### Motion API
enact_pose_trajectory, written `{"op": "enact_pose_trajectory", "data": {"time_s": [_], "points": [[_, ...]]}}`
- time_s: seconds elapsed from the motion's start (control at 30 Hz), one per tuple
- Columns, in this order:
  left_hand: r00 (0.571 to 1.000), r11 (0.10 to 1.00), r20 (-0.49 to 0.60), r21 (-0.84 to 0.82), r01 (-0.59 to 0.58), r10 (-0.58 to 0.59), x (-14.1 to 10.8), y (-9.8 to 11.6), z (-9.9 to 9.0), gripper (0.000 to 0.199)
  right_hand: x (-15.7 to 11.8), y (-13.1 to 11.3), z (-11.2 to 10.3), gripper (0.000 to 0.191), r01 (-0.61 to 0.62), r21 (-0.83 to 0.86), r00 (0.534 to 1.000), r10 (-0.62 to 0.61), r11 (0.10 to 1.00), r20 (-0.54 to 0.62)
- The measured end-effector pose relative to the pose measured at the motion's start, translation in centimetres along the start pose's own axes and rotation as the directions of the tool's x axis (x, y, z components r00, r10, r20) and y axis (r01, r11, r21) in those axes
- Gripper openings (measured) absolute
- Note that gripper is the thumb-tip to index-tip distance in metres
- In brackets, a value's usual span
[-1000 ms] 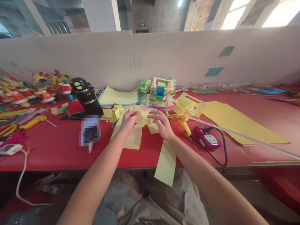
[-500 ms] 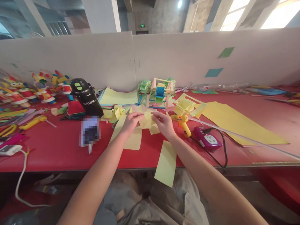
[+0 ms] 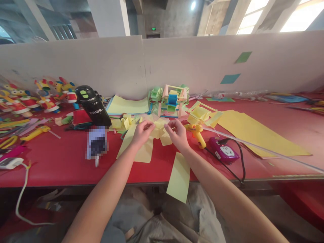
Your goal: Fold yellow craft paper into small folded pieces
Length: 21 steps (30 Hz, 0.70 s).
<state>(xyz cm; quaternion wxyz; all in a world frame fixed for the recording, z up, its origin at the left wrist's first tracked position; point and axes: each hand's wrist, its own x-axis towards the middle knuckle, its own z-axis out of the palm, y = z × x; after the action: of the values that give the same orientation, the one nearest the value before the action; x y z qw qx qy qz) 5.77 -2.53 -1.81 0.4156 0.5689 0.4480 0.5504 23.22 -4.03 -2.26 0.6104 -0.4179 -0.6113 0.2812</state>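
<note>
Between my hands is a small yellow piece of paper (image 3: 159,130), its left and right edges pinched in my fingers. My left hand (image 3: 143,132) has thumb and index finger closed at the left edge. At the right edge, my right hand (image 3: 177,133) pinches in the same way. Pale yellow paper sheets (image 3: 144,153) lie on the table under and beside my left hand. Another yellow paper strip (image 3: 179,175) overhangs the front edge below my right wrist. Just right of my right hand lies a yellow glue gun (image 3: 198,135).
A purple power socket (image 3: 224,150) with a black cord sits at right, near large yellow sheets (image 3: 260,135). Behind my hands stands a paper-and-stick wheel model (image 3: 172,100). A black bottle (image 3: 93,106) and a blurred-out device (image 3: 97,143) are at left.
The paper between my hands has tilted, so less of its face shows. My fingers are more curled, and the hands have barely shifted.
</note>
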Motion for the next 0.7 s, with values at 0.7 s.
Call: {"op": "enact_pose_trajectory", "data": {"time_s": [0.7], "points": [[0.997,0.999,0.075,0.052,0.014,-0.018,-1.0,1.2,0.6,0.024,-0.1,0.0,0.2,0.023,-0.030,-0.084,0.996,0.037,0.996,0.077]]}}
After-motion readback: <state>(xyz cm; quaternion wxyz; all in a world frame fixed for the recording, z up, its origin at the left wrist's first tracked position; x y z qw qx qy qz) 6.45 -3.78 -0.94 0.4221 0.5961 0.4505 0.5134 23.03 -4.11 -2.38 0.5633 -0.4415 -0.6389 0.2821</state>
